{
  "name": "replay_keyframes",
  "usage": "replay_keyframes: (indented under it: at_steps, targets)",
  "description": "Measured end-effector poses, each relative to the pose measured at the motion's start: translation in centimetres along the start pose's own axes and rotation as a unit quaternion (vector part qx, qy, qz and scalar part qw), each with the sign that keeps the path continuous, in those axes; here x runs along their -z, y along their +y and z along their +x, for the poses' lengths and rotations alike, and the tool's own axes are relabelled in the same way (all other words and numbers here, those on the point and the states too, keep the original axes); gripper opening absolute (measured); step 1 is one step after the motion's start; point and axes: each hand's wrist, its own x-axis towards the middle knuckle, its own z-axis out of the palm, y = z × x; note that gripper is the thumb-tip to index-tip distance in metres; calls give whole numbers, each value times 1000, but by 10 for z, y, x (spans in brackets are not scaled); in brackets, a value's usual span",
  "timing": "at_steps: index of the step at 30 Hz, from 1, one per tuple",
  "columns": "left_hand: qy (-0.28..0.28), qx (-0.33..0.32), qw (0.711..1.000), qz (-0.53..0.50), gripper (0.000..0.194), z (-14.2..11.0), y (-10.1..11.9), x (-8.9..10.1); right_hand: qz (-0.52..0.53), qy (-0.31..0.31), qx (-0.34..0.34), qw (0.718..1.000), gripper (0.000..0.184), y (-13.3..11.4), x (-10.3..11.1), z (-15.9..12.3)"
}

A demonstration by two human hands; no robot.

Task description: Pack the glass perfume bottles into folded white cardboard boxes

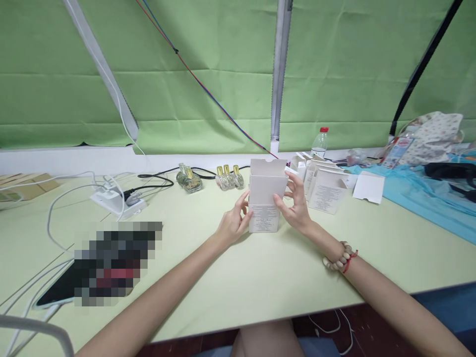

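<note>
Plainly, the biggest thing here is the green fabric blind, softly creased and hanging in broad panels behind everything. Below it spreads the pale, smooth tabletop. On the right lies a thin, wrinkled blue sheet, and behind it slumps a soft, patterned cloth bag. A flat, glossy dark device sits at the left, partly blurred out, with white cables around it. Beyond it is a hard white power strip.

The white box stands upright near the middle of the table, a stiff rectangular carton with fine print on its lower front and a notched panel at the top. The right hand pinches its right side, thumb laid on the front face; the left hand holds the left edge between bent fingers and thumb, some fingertips hidden.

Similar printed cartons lean together just to the right. Behind them is a clear plastic bottle with a red cap. Rounded glass bottles and three smaller gold-capped ones rest left of the box. Smallest is the bracelet of round beads on the right wrist.
</note>
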Motion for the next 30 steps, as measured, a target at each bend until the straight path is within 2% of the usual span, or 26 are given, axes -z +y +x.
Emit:
replay_keyframes:
  at_steps: [5,9,13,18,22,27,30]
  targets:
    - [7,3,1000,2,56,-1,-1,-1,-46,-53,33,997,27,6,-3,-6]
    - [29,-18,999,9,58,-1,-3,-4,-67,-73,50,994,19,9,-7,-10]
    - [70,-63,995,26,54,0,-5,-5,-64,-76,33,995,17,9,-7,-10]
    - [30,-62,997,21,40,2,-3,-1,-43,-109,-9,993,29,10,-8,-13]
    - [37,-62,997,7,36,2,-3,-1,-40,-124,-14,991,47,13,-11,-17]
    - [82,-69,994,-3,33,3,-4,-2,-25,-108,12,994,35,23,-15,-20]
    - [90,-80,993,-4,32,3,-4,-2,-26,-98,22,995,29,25,-16,-21]
